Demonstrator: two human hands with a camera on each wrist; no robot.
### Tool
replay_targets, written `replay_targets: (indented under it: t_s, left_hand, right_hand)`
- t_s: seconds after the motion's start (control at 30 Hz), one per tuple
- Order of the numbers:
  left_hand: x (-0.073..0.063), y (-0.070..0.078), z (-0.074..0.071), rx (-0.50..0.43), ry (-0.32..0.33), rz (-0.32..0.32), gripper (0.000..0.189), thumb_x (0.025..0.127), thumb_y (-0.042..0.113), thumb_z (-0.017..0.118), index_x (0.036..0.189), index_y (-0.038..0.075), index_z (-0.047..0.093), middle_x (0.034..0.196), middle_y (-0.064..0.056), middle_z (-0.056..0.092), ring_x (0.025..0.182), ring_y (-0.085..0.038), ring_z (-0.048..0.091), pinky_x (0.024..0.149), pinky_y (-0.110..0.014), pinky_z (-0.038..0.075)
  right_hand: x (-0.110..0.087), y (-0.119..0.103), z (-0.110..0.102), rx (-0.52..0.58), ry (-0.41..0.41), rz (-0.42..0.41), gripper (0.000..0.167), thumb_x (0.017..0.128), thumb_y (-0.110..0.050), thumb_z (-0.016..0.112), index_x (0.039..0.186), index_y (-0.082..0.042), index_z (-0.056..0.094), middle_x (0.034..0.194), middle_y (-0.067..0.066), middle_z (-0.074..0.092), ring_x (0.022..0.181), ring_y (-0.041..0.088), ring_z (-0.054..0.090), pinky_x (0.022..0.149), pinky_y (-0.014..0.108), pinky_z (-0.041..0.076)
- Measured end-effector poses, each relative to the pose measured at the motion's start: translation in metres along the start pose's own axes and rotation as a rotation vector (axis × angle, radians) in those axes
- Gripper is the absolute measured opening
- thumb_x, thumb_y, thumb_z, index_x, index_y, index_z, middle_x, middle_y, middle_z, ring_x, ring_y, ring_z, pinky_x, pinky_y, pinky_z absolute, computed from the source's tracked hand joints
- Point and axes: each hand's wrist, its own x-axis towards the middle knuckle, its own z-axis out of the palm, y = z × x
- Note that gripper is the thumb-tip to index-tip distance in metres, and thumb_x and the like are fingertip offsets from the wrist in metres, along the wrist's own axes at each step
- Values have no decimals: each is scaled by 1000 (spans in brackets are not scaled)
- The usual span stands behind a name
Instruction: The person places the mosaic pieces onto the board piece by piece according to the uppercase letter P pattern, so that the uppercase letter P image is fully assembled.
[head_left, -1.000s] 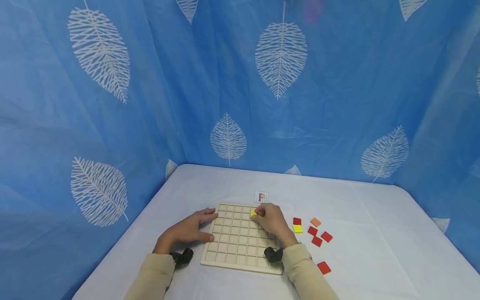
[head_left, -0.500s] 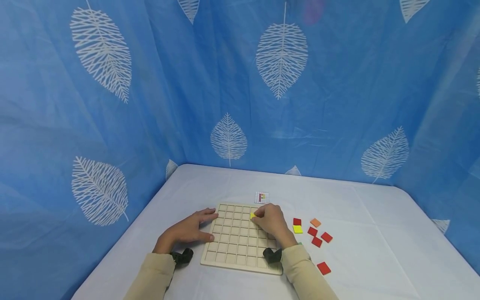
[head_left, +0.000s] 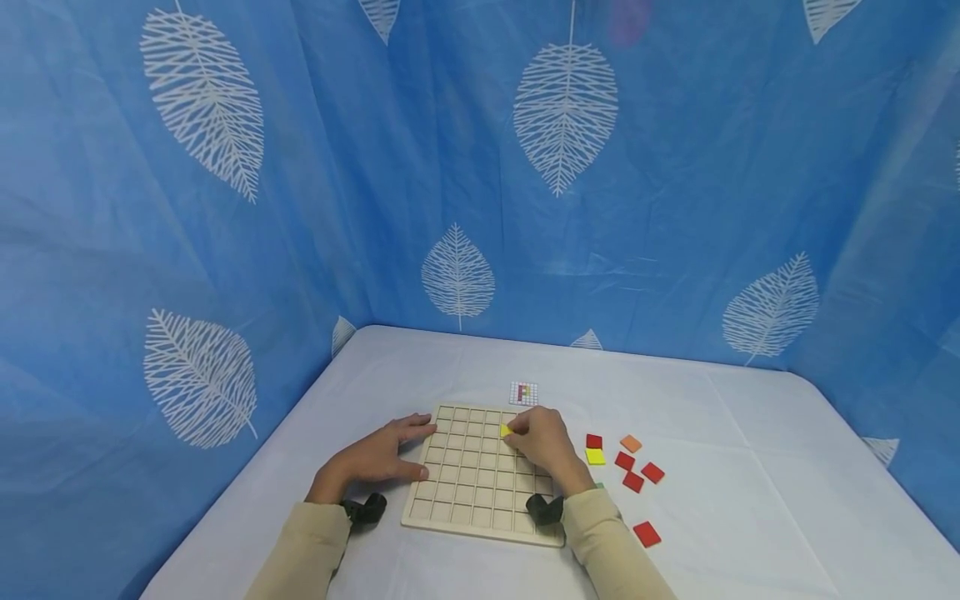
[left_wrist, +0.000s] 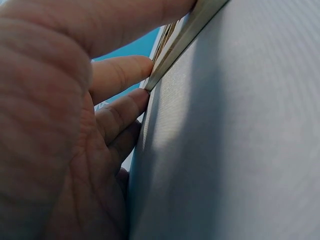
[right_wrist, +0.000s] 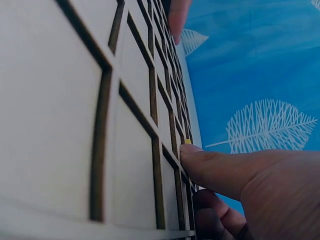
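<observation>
A pale wooden grid board (head_left: 467, 479) lies on the table in front of me. My left hand (head_left: 378, 454) rests at its left edge, fingers spread and fairly straight; in the left wrist view the fingertips (left_wrist: 142, 67) touch the board's side. Over the far part of the board, my right hand (head_left: 547, 437) holds a small yellow square tile (head_left: 506, 431) between curled thumb and fingers, at a grid cell. From the right wrist, only a sliver of that tile (right_wrist: 188, 141) shows beside the thumb (right_wrist: 200, 159); the hand hides the rest.
Right of the board lie a second yellow tile (head_left: 595, 457), an orange tile (head_left: 631, 443) and several red tiles (head_left: 647, 534). A bit of green (head_left: 599, 486) shows beside the right sleeve. Behind the board is a small printed grid card (head_left: 523, 393). A blue leaf-patterned curtain (head_left: 660, 208) surrounds the table.
The right hand and the yellow tile have shifted very slightly towards me; less of the tile shows now. A bit of green has appeared beside the right sleeve. The left hand stays put.
</observation>
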Motion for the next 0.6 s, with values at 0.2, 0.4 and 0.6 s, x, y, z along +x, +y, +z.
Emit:
replay_targets:
  t_s: [0.2,0.4,0.6]
  left_hand:
    - [0,0,0,-9,-7,-2,86,76,43,85,150,19,49,165,-3,31,156,-35,17,120,-65,20]
    - [0,-1,1,3,2,16,84,77,42,84,150,19,49,164,-4,32,155,-36,20,120,-63,23]
    - [0,-2,2,-2,2,18,83,77,42,84,150,19,50,164,-4,32,155,-36,21,120,-63,23]
  right_hand:
    - [-1,0,-2,6,-12,3,18,83,-15,82,99,-7,80,91,3,76,83,15,67,77,38,57]
    - [-1,0,-2,-27,-18,2,20,84,-17,81,102,-8,79,92,3,74,83,14,64,76,37,55]
    - [-2,1,-3,-29,-17,-19,28,84,-19,81,108,-5,76,93,4,70,83,16,60,75,38,54]
